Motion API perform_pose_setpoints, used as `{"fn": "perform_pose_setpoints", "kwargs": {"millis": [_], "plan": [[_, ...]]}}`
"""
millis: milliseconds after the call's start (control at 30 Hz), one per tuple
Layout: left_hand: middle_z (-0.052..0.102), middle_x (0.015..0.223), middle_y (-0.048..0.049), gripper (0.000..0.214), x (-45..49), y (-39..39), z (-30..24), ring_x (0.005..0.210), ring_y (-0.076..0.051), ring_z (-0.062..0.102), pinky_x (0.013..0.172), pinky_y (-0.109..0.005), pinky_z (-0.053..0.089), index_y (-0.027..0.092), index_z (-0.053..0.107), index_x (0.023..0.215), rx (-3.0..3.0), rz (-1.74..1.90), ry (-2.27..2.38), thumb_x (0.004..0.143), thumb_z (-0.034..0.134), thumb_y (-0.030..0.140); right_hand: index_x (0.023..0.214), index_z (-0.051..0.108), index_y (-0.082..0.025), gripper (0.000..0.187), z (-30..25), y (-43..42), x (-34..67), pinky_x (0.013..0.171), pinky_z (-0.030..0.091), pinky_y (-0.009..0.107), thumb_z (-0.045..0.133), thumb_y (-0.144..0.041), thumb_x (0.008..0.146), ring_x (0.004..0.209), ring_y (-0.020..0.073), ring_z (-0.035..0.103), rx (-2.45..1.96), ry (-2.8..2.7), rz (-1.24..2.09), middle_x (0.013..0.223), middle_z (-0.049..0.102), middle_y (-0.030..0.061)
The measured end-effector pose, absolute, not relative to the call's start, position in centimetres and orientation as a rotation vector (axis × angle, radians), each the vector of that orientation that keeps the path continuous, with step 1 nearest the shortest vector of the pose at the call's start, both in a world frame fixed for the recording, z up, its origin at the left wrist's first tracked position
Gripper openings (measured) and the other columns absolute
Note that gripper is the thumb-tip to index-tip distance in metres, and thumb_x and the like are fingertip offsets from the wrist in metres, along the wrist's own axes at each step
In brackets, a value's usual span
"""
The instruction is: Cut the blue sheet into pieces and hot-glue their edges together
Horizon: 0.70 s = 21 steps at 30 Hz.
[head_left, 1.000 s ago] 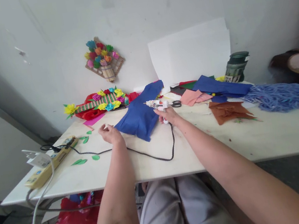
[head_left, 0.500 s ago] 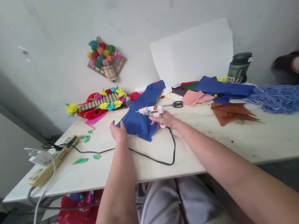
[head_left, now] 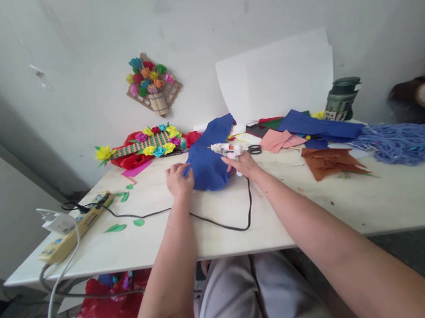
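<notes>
A white hot glue gun (head_left: 227,149) is held in my right hand (head_left: 245,165), its nozzle pointing left over a long blue sheet (head_left: 207,162) that looks like crepe paper or felt. The gun's black cord loops down across the tabletop. My left hand (head_left: 180,180) grips the sheet's left edge, fingers curled against it; the thumb is partly hidden. The right fingertips also touch the sheet's right edge below the gun. Black-handled scissors (head_left: 254,149) lie just beyond my right hand, their blades mostly covered by the gun.
A yellow power strip (head_left: 78,226) with a white charger is at the left, near small green paper leaves (head_left: 115,228). Behind lies a flower-trimmed woven piece (head_left: 140,147). To the right are brown paper (head_left: 334,162), blue yarn (head_left: 409,142) and a green bottle (head_left: 341,98).
Both hands have shifted slightly right with the glue gun. The blue sheet's near end has moved right and now looks smoother and rounded. My left fingers have closed on its edge.
</notes>
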<state>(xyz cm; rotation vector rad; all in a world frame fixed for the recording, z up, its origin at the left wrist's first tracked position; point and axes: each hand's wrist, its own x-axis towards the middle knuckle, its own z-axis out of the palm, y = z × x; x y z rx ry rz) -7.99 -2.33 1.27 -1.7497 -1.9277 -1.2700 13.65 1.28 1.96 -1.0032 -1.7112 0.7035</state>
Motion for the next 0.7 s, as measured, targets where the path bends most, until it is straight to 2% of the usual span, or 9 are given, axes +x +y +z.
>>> {"fn": "perform_pose_setpoints", "kwargs": {"millis": [133,233,333,433,600,700], "plan": [[0.058,0.115,-0.0001,0.028,-6.4,-2.7,1.5,0.107,-0.021,0.047,0.093,-0.035,0.038,0.030,0.065,0.103,-2.175,-1.005,-1.573,0.082,0.047,0.034,0.066,0.064,-0.022,0.023,1.3,2.1,13.9,0.059,0.050,0.029,0.060,-0.044,0.074,0.058,0.0188,0.062,-1.096,-1.689,0.669,0.050,0.061,0.0002],[0.046,0.132,0.0034,0.034,-5.3,-3.0,1.4,0.120,-0.024,0.036,0.100,-0.041,0.031,0.032,0.061,0.112,-2.352,-0.783,-1.403,0.082,0.045,0.042,0.073,0.065,-0.020,0.026,1.1,2.5,14.2,0.064,0.049,0.029,0.058,-0.045,0.074,0.063,0.0194,0.064,-1.157,-1.669,0.561,0.053,0.063,0.0010],[0.035,0.141,0.0025,0.046,-4.3,-3.1,1.1,0.130,-0.027,0.024,0.106,-0.046,0.018,0.030,0.055,0.120,-2.457,-0.611,-1.287,0.081,0.043,0.052,0.072,0.065,-0.018,0.029,1.4,2.4,14.5,0.069,0.047,0.028,0.055,-0.044,0.077,0.066,0.0195,0.064,-1.220,-1.680,0.449,0.053,0.063,0.0021],[0.035,0.141,0.0004,0.058,-3.8,-3.2,0.8,0.132,-0.027,0.020,0.108,-0.047,0.009,0.028,0.050,0.125,-2.516,-0.519,-1.229,0.078,0.040,0.060,0.064,0.064,-0.017,0.035,1.7,2.1,14.7,0.073,0.046,0.029,0.052,-0.046,0.079,0.067,0.0197,0.064,-1.258,-1.691,0.402,0.050,0.062,0.0032],[0.037,0.140,-0.0037,0.069,-3.7,-3.2,0.7,0.131,-0.029,0.021,0.108,-0.048,0.007,0.023,0.052,0.123,-2.528,-0.510,-1.188,0.072,0.042,0.069,0.057,0.061,-0.017,0.037,1.7,2.1,14.8,0.070,0.046,0.029,0.052,-0.046,0.079,0.060,0.0182,0.062,-1.245,-1.621,0.464,0.047,0.060,0.0027],[0.040,0.137,-0.0055,0.068,-3.6,-3.4,1.0,0.126,-0.030,0.028,0.105,-0.048,0.016,0.022,0.054,0.121,-2.546,-0.522,-1.150,0.071,0.046,0.067,0.065,0.063,-0.016,0.031,1.5,2.5,14.9,0.061,0.047,0.027,0.055,-0.044,0.076,0.056,0.0171,0.062,-1.221,-1.480,0.624,0.044,0.058,0.0008]]}}
